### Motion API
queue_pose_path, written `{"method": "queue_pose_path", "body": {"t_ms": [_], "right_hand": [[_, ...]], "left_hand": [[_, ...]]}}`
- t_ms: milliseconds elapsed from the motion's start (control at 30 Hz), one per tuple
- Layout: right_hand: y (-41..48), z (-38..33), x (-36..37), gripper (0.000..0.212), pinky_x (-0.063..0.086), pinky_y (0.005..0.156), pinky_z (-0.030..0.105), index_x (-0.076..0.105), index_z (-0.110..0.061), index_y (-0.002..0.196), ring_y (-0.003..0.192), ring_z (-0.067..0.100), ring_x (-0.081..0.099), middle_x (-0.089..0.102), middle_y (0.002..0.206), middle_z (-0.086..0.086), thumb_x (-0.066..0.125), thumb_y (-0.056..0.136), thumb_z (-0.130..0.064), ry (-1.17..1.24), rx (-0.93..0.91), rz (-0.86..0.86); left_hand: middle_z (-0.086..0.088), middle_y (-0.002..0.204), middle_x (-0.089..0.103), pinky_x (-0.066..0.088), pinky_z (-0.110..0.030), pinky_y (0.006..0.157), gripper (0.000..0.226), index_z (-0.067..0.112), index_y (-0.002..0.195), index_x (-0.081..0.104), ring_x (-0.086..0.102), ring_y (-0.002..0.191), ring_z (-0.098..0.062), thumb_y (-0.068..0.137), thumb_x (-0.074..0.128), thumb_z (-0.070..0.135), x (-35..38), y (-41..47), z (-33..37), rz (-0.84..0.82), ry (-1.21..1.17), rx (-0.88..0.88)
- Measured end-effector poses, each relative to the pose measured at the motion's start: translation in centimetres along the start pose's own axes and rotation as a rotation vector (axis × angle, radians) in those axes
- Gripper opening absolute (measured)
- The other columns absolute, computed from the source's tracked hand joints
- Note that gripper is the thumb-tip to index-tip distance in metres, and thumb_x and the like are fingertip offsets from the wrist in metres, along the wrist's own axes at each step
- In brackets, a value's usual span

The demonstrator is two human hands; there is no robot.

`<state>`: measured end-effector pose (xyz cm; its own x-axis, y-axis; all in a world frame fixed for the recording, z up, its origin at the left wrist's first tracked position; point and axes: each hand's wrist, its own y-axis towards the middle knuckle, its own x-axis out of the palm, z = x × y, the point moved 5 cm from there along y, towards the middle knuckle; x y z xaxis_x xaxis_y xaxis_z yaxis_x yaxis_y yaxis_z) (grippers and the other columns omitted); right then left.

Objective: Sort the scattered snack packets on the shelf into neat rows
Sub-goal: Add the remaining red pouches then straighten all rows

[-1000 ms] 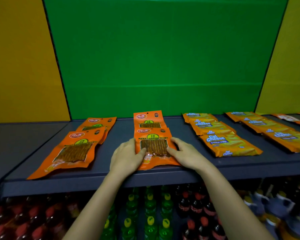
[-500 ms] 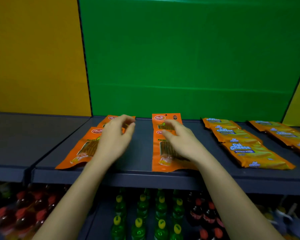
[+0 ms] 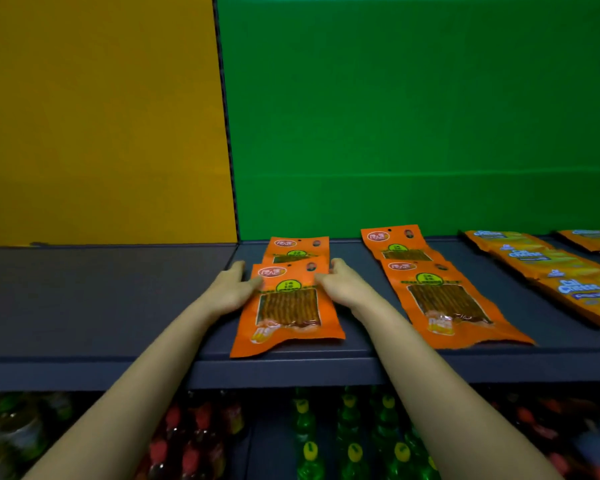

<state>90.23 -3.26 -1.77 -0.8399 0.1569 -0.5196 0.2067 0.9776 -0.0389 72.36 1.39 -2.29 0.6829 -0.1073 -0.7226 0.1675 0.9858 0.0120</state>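
Observation:
Two rows of orange snack packets lie on the dark grey shelf [image 3: 84,306]. The left row has a front packet [image 3: 288,317] overlapping the lower edge of a back packet [image 3: 297,249]. My left hand [image 3: 227,289] lies against the front packet's left edge, its thumb on the top corner. My right hand [image 3: 345,287] lies against the right edge, thumb on the upper right corner. Both hands' fingers are fairly straight. The right row holds a front packet [image 3: 445,306] and a back packet [image 3: 395,242], untouched.
Yellow Cal Cheese packets [image 3: 551,271] lie in a row further right, with another row [image 3: 593,239] at the frame edge. The shelf's left section is bare grey. Yellow and green panels back the shelf. Bottles [image 3: 347,427] stand on the level below.
Both hands left the middle orange row and moved to the left packets. The front left packet, slanted before, now lies straight in line with the one behind. The view shifted left.

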Motion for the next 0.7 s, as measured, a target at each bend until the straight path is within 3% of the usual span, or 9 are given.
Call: {"method": "queue_pose_path", "body": {"t_ms": [233, 500, 700], "right_hand": [[0.7, 0.4, 0.9, 0.045, 0.038, 0.105, 0.048, 0.038, -0.015, 0.133, 0.12, 0.03, 0.053, 0.054, 0.132, 0.009, 0.047, 0.089, -0.02, -0.063, 0.056, 0.12], [1.2, 0.4, 1.0, 0.048, 0.038, 0.105, 0.048, 0.034, -0.018, 0.136, 0.121, 0.029, 0.052, 0.053, 0.133, 0.009, 0.045, 0.09, -0.017, -0.142, 0.061, 0.167], [1.2, 0.5, 0.6, 0.054, 0.037, 0.107, 0.047, 0.028, -0.019, 0.142, 0.128, 0.029, 0.045, 0.044, 0.142, 0.01, 0.048, 0.093, -0.018, -0.182, 0.055, 0.162]], "left_hand": [[-0.008, 0.138, 0.05, 0.043, -0.04, 0.1, 0.05, 0.016, 0.139, 0.033, 0.053, 0.119, -0.025, 0.094, 0.046, 0.035, 0.6, 1.1, 0.1, 0.001, 0.187, 0.131], [-0.009, 0.135, 0.052, 0.04, -0.035, 0.098, 0.042, 0.012, 0.134, 0.039, 0.052, 0.119, -0.026, 0.096, 0.041, 0.032, 0.9, 1.4, 0.4, 0.024, 0.268, 0.198], [-0.009, 0.136, 0.05, 0.032, -0.038, 0.108, 0.04, 0.012, 0.134, 0.039, 0.047, 0.124, -0.026, 0.097, 0.04, 0.027, 1.5, 1.4, 0.9, 0.0, 0.257, 0.206]]}}
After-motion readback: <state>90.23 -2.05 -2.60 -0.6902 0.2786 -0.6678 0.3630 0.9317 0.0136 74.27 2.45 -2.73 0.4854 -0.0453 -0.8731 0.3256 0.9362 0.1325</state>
